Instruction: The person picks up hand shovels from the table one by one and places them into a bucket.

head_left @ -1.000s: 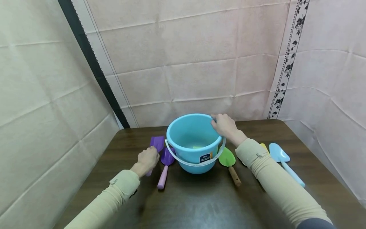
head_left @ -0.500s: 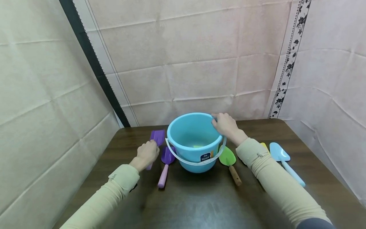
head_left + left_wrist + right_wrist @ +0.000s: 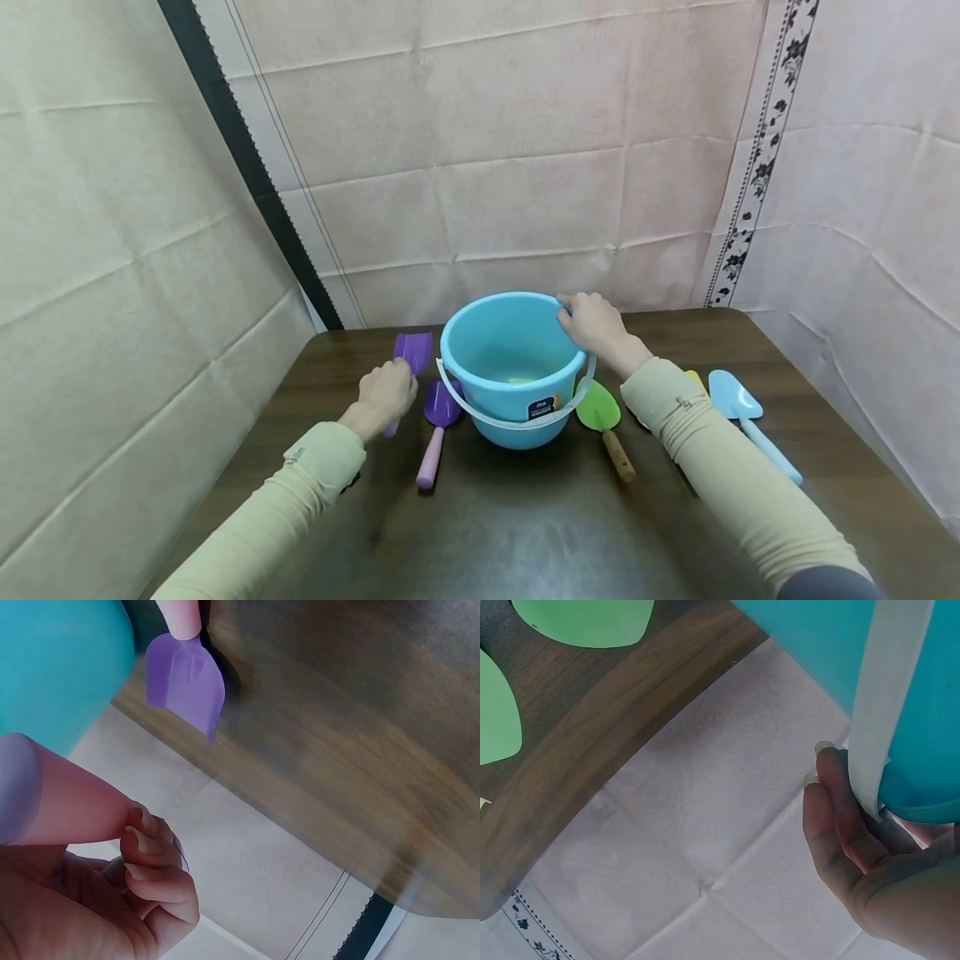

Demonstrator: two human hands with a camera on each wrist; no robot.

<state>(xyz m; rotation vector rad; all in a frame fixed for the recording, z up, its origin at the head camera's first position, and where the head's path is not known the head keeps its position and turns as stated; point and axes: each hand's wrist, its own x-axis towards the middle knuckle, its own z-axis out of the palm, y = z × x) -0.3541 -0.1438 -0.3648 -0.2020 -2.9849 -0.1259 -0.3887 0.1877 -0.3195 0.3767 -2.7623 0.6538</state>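
Observation:
My left hand (image 3: 385, 394) curls its fingers round the pink-lilac handle of a purple toy shovel (image 3: 415, 351), its blade pointing away left of the bucket. The handle end (image 3: 75, 796) looms close in the left wrist view. In the middle of the head view stands a light-blue bucket (image 3: 480, 337), its pale carrying handle (image 3: 534, 422) hanging down the front. With the thumb inside and fingers outside, my right hand (image 3: 596, 327) grips the bucket's rim at the right. Something yellow-green (image 3: 519, 381) shows at the bucket's bottom, mostly hidden.
A second purple shovel (image 3: 441, 403) lies left of the bucket. Right of it lie a green shovel (image 3: 600, 407) with a wooden handle, a light-blue shovel (image 3: 733, 394) and a partly hidden yellow thing (image 3: 695, 378). The dark wooden table (image 3: 525, 525) ends at cloth-covered walls (image 3: 525, 208).
My left hand and its purple shovel have shifted slightly upward and away in the head view. My right hand keeps its hold on the bucket rim.

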